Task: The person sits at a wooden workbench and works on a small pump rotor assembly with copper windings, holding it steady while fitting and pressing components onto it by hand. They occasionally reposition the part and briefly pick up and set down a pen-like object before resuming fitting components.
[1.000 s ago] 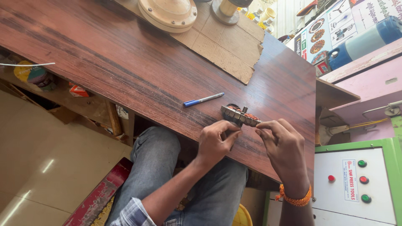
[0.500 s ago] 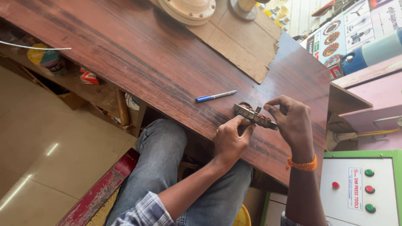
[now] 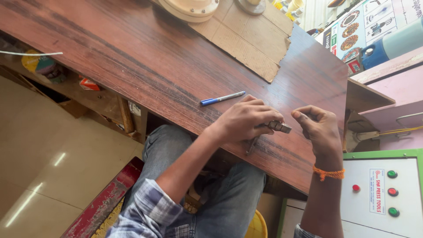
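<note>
2 hands work over the table (image 3: 132,66): the left hand (image 3: 244,119) grips a small metal part (image 3: 280,127) at its fingertips, while the right hand (image 3: 319,128) hovers just beside it, fingers curled, holding nothing visible. Beyond the left hand lies a blue pen (image 3: 222,98).

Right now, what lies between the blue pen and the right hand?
In the head view, the left hand gripping a small metal part lies between the blue pen and right hand.

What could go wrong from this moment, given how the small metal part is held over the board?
1. The left hand grips the small metal part near the wooden board's near edge; a slip might drop it onto the lap.
2. The right hand, close beside it, may get pinched.
3. The blue pen could be knocked away.
</note>
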Motion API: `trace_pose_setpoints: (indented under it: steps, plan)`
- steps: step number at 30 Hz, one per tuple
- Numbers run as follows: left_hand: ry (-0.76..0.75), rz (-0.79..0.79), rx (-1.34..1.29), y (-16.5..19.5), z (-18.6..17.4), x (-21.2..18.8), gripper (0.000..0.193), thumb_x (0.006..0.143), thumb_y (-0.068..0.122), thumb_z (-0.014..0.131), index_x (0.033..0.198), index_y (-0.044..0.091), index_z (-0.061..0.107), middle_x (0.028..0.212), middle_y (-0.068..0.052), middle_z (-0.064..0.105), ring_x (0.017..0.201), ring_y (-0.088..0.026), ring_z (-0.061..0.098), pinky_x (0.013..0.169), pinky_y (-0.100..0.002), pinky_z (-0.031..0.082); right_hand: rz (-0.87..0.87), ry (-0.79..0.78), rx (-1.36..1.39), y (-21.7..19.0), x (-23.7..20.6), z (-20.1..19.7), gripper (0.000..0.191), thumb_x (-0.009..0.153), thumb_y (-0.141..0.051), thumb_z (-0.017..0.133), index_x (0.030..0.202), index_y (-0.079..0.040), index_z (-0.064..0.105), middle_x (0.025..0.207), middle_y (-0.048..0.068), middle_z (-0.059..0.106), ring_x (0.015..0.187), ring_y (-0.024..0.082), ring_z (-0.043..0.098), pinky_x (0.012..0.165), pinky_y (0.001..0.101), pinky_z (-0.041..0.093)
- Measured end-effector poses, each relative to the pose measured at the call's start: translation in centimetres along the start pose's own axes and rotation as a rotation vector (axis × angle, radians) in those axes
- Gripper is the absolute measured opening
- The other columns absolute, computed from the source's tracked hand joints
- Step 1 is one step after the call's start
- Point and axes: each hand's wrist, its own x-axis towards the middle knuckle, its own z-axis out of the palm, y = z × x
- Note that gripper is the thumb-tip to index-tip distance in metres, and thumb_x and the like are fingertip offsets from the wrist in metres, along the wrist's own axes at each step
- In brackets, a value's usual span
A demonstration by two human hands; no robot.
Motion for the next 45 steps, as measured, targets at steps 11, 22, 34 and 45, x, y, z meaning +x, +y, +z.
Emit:
trace_pose_setpoints:
  steps: [11, 22, 34, 45]
  plan:
    - [-0.065, -0.171, -0.31, -0.8, -1.1, -0.3, 0.037, 0.083, 0.02, 0.084, 0.119, 0.019, 0.075, 0.111, 0.002, 0.074, 0.106, -0.019, 0.064, 0.1, -0.036, 0.049, -0.249, -0.056, -0.112, -3.6, -5.8, 2.3, 0.012, 0.09, -0.01, 0.076, 0.099, -0.002, 0.076, 0.07, -0.01, 0.063, 0.062, -0.001, 0.049, 0.051, 0.0204, 0.036]
    - [-0.086, -0.17, -0.291, -0.6, -1.1, -0.2, 0.037, 0.086, 0.022, 0.081, 0.122, 0.02, 0.073, 0.114, 0.002, 0.071, 0.114, -0.02, 0.063, 0.104, -0.039, 0.046, -0.341, 0.155, -0.35, -4.6, -8.0, 4.0, 0.01, 0.091, -0.004, 0.077, 0.101, -0.003, 0.076, 0.058, -0.001, 0.041, 0.055, 0.004, 0.033, 0.049, 0.0264, 0.028]
    - [-0.109, -0.153, -0.309, -1.0, -1.1, -0.6, 0.046, 0.086, 0.012, 0.081, 0.129, 0.028, 0.07, 0.111, 0.003, 0.064, 0.114, -0.02, 0.062, 0.107, -0.039, 0.046, -0.602, 0.193, -0.521, 0.6, -8.7, 7.9, 0.008, 0.093, -0.004, 0.07, 0.1, -0.005, 0.075, 0.083, 0.012, 0.073, 0.068, 0.022, 0.072, 0.061, 0.0352, 0.054]
    - [0.019, 0.126, 0.277, 1.7, 0.6, -4.1, 0.049, 0.079, 0.03, 0.081, 0.126, 0.031, 0.066, 0.152, 0.007, 0.044, 0.142, -0.017, 0.038, 0.12, -0.038, 0.036, -0.474, 0.213, -0.377, 2.9, -9.4, 9.3, 0.007, 0.089, -0.002, 0.074, 0.096, -0.003, 0.076, 0.071, 0.013, 0.067, 0.054, 0.017, 0.06, 0.056, 0.0324, 0.049]
